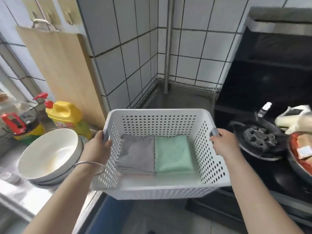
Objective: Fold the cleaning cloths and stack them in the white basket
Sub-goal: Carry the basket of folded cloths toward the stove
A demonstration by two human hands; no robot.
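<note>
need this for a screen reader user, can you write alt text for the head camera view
Two hands, left hand and right hand, grip the side handles of a white basket holding a folded grey cloth beside a folded green cloth. Stacked bowls sit left, a stove burner right.

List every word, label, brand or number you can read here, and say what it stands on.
No text is readable.
Yellow bottle: red label, print too blurred to read.
Red-lidded jar: markings blurred.
Packet in the pan at right: white patch, unreadable.
Basket and cloths: no print visible.
</note>
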